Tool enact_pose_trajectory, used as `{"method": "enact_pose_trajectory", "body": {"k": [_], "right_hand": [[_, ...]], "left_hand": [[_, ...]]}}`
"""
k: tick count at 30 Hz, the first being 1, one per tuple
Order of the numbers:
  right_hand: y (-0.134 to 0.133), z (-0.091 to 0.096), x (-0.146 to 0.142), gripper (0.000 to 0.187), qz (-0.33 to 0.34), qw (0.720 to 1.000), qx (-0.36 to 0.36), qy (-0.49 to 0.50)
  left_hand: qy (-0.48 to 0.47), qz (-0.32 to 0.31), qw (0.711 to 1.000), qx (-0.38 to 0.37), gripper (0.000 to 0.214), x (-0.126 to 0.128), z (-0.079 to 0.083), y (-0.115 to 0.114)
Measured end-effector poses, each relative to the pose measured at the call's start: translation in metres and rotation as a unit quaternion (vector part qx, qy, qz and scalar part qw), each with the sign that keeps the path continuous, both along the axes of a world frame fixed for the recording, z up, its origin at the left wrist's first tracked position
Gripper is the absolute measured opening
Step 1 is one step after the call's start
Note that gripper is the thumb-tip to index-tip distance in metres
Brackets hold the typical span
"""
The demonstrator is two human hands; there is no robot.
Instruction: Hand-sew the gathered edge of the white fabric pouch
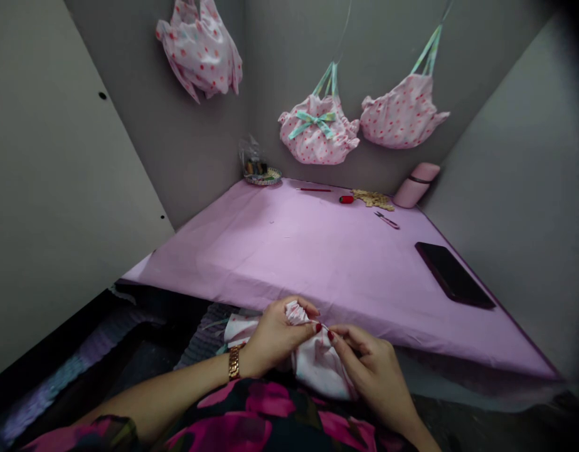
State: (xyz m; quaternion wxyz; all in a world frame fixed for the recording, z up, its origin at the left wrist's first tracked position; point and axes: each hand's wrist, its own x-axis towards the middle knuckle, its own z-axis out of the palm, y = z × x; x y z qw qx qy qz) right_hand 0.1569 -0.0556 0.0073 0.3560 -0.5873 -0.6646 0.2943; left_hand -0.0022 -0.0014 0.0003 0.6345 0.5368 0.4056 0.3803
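Over my lap, at the near edge of the table, lies a pale fabric piece with faint pink marks. My left hand is closed on its gathered, ruffled edge, thumb pressed against the cloth. Close to the left thumb, my right hand pinches the same fabric along its edge between thumb and fingertip. Whether a needle or thread sits between the fingertips is too small to tell. Part of the cloth trails out to the left behind my left wrist.
Pink cloth covers the table. On it lie a phone, thread snips, a red spool, a red pencil, a pink bottle and a small basket. Dotted fabric garments hang above.
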Motion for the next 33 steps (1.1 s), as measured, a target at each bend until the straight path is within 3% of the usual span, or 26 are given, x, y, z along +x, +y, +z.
{"method": "enact_pose_trajectory", "body": {"k": [8, 24, 33], "right_hand": [[0.002, -0.004, 0.004, 0.027, -0.009, 0.998, -0.038, 0.055], [0.004, -0.019, 0.012, 0.023, 0.025, 0.969, -0.129, 0.208], [0.006, -0.02, 0.009, 0.024, 0.022, 0.968, -0.119, 0.219]], "left_hand": [[-0.01, -0.011, 1.0, -0.012, 0.019, -0.001, -0.002, 0.001], [-0.095, -0.051, 0.987, -0.121, 0.022, 0.0, 0.003, -0.002], [-0.096, -0.065, 0.986, -0.121, 0.026, -0.001, 0.001, -0.001]]}}
